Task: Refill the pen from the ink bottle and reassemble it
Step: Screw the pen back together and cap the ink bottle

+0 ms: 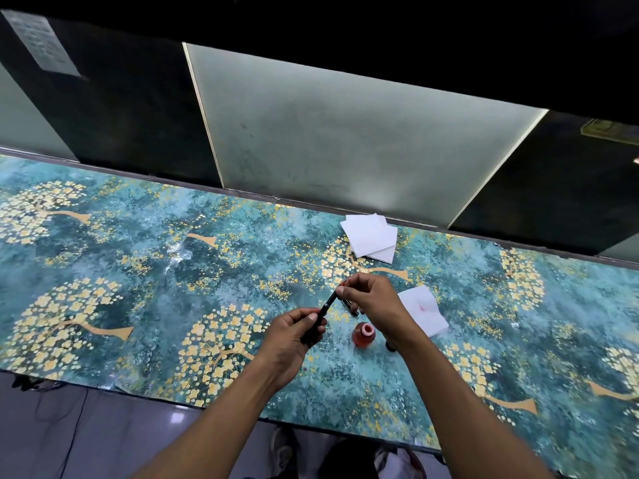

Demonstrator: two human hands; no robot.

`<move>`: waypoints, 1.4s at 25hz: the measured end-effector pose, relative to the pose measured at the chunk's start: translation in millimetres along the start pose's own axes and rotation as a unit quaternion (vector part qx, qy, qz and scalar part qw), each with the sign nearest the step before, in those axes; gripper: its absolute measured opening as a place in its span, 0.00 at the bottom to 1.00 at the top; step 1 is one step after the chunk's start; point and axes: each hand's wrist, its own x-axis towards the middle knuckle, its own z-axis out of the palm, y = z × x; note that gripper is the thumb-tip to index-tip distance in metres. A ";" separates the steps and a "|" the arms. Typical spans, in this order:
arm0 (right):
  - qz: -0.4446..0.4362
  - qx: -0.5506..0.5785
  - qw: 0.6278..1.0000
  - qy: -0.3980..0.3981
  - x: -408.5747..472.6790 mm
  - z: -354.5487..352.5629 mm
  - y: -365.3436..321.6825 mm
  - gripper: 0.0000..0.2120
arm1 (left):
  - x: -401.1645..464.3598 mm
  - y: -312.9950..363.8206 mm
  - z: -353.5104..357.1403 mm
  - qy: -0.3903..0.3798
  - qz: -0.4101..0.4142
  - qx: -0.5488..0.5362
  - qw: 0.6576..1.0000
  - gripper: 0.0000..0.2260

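A slim black pen (pixel 326 306) slants up and to the right above the table. My left hand (pixel 294 335) grips its lower barrel. At the upper end my right hand (pixel 371 299) pinches the pen between thumb and fingers, where a bit of red shows. An open ink bottle (pixel 363 335) with red ink stands on the table just below my right hand. Another dark pen part (pixel 351 307) lies on the table under my right hand, mostly hidden. A small dark cap (pixel 390 347) sits beside the bottle, half hidden by my right wrist.
A white tissue (pixel 423 314) with a faint red stain lies right of my right hand. A stack of white tissues (pixel 371 238) sits near the table's far edge. The table (pixel 138 271) has a teal cover with gold trees. A glass partition rises behind it.
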 end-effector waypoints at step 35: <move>0.011 0.087 0.996 -0.008 -19.9 -1.3 22.2 0.06 | -2.9 -9.9 13.8 -0.021 -0.007 -0.012 1.000 0.08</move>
